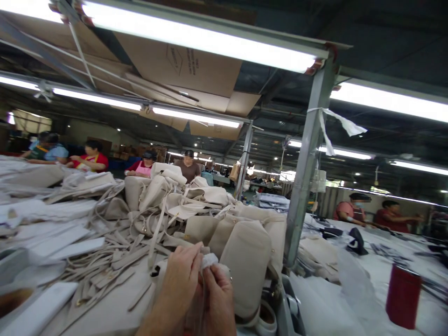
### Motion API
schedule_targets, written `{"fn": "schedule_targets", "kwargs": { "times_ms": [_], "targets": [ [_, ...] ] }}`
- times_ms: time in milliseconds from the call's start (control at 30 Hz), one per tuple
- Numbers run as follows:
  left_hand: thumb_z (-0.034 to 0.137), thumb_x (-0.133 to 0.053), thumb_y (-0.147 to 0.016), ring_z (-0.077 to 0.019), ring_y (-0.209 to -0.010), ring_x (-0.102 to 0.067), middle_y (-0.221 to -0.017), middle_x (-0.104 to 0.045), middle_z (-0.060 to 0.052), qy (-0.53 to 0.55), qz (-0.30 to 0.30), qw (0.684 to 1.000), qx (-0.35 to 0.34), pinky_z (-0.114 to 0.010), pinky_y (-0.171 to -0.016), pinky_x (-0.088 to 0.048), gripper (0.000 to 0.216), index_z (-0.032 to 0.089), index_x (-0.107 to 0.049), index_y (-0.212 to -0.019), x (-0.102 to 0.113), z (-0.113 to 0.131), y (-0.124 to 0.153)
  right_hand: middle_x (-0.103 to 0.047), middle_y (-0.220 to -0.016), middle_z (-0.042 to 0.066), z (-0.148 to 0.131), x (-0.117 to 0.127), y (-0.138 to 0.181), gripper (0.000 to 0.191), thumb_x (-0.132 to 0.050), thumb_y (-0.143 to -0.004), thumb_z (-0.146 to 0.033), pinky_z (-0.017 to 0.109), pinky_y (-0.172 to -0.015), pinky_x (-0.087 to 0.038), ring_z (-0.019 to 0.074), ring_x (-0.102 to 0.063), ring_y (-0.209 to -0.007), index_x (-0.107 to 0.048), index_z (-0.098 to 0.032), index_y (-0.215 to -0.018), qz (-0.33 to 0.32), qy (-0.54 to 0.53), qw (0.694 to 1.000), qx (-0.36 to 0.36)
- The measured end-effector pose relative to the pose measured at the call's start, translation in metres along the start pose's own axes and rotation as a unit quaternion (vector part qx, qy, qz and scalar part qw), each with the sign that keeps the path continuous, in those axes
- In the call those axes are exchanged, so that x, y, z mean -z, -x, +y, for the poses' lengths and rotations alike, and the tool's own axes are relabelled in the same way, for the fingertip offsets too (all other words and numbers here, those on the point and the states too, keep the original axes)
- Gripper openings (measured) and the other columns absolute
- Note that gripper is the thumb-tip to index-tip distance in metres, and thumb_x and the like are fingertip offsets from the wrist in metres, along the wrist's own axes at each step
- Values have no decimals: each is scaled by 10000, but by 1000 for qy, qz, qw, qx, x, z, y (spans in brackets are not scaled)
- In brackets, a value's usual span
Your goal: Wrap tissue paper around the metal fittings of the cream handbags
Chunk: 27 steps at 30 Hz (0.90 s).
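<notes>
Nearest the camera, at six o'clock in the view, a pair of bare hands raised close together over the goods. Right hand (219, 285) closed, with thumb and fingers pinching a crumpled white piece (209, 260). Left hand (184, 266) just beside it, fingers bent, tips at the near edge of that same piece; impossible to tell whether gripping or merely touching, with the thumb out of sight. Below, between the hands, a pale strip (200, 301), too blurred to make out. From the hands, toward four o'clock, a grey bin (284, 317) with white objects inside, partly hidden; just short of it, a white roll (268, 319) with a brown core. Farther out at nine o'clock, cut off by the picture's edge, a second container, a grey tub (14, 261), contents unclear. Beyond the bin, between three and four o'clock, a red cylinder (404, 296) upright near a crumpled translucent sheet (357, 282). As for the white piece, right between the fingertips, in front of a beige bag (247, 263) close by at three o'clock. Toward eleven o'clock, a heaped pile of beige bags (154, 196); at nine o'clock, a tangle of beige straps (105, 268). At two o'clock, a metal post (304, 177) tied with a white strip (345, 123).
</notes>
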<state>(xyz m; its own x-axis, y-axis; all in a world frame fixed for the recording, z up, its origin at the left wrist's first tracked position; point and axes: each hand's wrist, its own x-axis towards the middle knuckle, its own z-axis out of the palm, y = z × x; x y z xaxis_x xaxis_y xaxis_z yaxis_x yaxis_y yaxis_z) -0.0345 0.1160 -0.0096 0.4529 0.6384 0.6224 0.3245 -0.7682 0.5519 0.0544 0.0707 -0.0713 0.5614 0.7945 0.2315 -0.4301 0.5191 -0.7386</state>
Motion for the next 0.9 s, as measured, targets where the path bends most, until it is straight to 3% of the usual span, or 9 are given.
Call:
{"fn": "schedule_targets", "kwargs": {
  "times_ms": [67, 167, 233, 367, 533, 633, 767, 900],
  "targets": [
    [301, -380, -906, -245, -966, -616, -1022, -709, -113, 12, 12, 999, 52, -382, -888, -456, 410, 149, -635, -1188, -5, -6, -5, -750, -813, 4, 1, -8, -2, 354, -842, -615, -418, 276, -616, -542, 182, -673, -692, -714, -217, -876, 29, -12, 999, -9],
    [281, -426, -890, -215, -855, -626, -854, -724, -56, 0, -30, 999, 38, -326, -779, -462, 296, 205, -711, -874, -7, -5, -17, -747, -798, 2, 3, -10, -1, 362, -847, -601, -427, 271, -568, -526, 188, -671, -675, -707, -229, -869, 45, -26, 999, -9],
    [250, -437, -892, -205, -820, -601, -777, -701, -35, -32, -20, 999, 3, -315, -747, -446, 303, 218, -674, -707, -4, 3, -21, -744, -791, 1, 2, -5, 2, 364, -856, -587, -439, 262, -579, -519, 181, -664, -686, -713, -223, -844, 31, -15, 999, -3],
    [221, -402, -921, -212, -838, -563, -822, -649, -53, -117, 85, 986, -88, -325, -761, -440, 294, 214, -644, -753, -5, 16, -10, -702, -656, 0, 1, 19, 14, 357, -833, -632, -457, 229, -511, -456, 129, -585, -554, -739, -175, -829, -44, 68, 996, -42],
    [277, -298, -967, -156, -620, -571, -704, -607, -30, -38, 77, 969, -233, -253, -547, -423, 371, 234, -646, -848, -35, -4, 38, -730, -745, 25, 5, 47, 24, 358, -852, -623, -418, 261, -656, -502, 150, -629, -659, -743, -168, -855, -75, 67, 994, -33],
    [288, -288, -972, -146, -602, -587, -689, -600, -39, 62, 68, 974, -208, -221, -527, -443, 373, 235, -654, -923, -50, -21, 63, -690, -670, -7, 4, 51, 23, 334, -844, -636, -410, 239, -558, -483, 132, -598, -575, -709, -180, -837, -64, 80, 994, -49],
    [264, -369, -954, -141, -631, -604, -708, -617, -37, 165, 18, 976, -142, -202, -570, -473, 300, 225, -659, -888, -45, -24, 71, -582, -515, -46, 0, 54, 28, 337, -798, -682, -476, 180, -420, -392, 85, -494, -446, -669, -170, -744, -50, 131, 987, -77],
    [235, -478, -905, -130, -629, -620, -676, -639, -15, 243, 20, 966, -84, -189, -601, -484, 228, 212, -671, -786, -30, -14, 63, -673, -679, 6, -6, 63, 41, 408, -853, -606, -458, 207, -504, -467, 106, -567, -557, -714, -160, -847, -53, 135, 986, -80]
  ]
}}
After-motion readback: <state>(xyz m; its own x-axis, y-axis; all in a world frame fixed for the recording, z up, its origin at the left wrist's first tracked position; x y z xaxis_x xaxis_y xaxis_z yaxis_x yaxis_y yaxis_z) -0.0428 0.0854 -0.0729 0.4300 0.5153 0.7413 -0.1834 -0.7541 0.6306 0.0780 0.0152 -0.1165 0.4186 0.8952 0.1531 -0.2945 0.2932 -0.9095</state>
